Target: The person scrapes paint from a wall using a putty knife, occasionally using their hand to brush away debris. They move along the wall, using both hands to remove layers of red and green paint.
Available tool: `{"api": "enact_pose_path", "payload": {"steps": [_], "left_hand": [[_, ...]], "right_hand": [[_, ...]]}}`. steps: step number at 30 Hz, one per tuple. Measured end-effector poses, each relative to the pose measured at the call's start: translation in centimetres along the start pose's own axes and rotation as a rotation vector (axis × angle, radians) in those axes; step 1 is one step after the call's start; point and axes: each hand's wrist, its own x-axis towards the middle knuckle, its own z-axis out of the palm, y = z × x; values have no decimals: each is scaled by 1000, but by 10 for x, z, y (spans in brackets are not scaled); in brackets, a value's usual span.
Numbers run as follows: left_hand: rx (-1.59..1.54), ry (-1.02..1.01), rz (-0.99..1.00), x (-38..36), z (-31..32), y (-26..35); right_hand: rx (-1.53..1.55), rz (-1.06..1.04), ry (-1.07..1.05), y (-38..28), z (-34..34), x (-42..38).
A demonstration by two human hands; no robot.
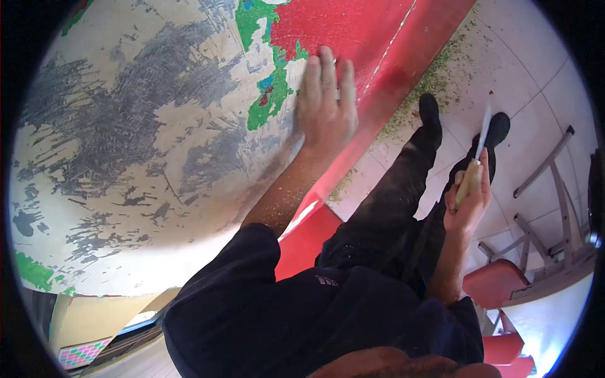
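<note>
My left hand lies flat with its fingers stretched out on a large painted surface. It rests where bare whitish-grey material meets remaining red paint and patches of green paint. Held down at my side, my right hand is closed round the pale wooden handle of a knife. The knife's narrow metal blade points away from me, apart from the surface. Small flakes cling to my left forearm.
Green paint flakes are scattered over the tiled floor along the red edge, near my dark shoes. To the right stand metal-legged frames and red seats. A red part sits beside my hip.
</note>
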Motion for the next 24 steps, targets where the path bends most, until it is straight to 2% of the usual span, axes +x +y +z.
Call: {"api": "enact_pose_path", "payload": {"steps": [1,2,5,6,9,10,12,15,17,19,20,24], "left_hand": [[102,-55,-62,-5,9,5],[89,-155,1,-10,19,8],[-657,-523,-314,-24,35,16],[-637,-638,-280,-24,38,10],[-1679,-637,-1052,-30,27,17],[-1912,-599,-1104,-31,16,21],[-2373,-478,-1192,-29,-7,28],[-2752,-368,-1035,-37,-24,19],[-2783,-291,-1048,-45,-27,8],[-2843,-286,-974,-47,-21,-5],[-2685,-284,-1202,-48,-26,-6],[-2574,-246,-1215,-52,-36,-12]], "right_hand": [[-76,-38,-21,-2,4,-1],[-111,-80,-87,-2,4,0],[-402,-160,-197,-11,11,-7],[-441,-137,-261,-14,13,-10],[-401,-152,-336,1,40,-22],[-318,-113,-394,9,54,-29],[-409,-105,-497,24,83,-43],[-486,-433,-607,49,116,-54],[-360,-257,-540,48,134,-67],[-392,-321,-522,60,140,-70],[-409,-357,-510,64,142,-71],[-401,-477,-453,66,151,-77]]}}
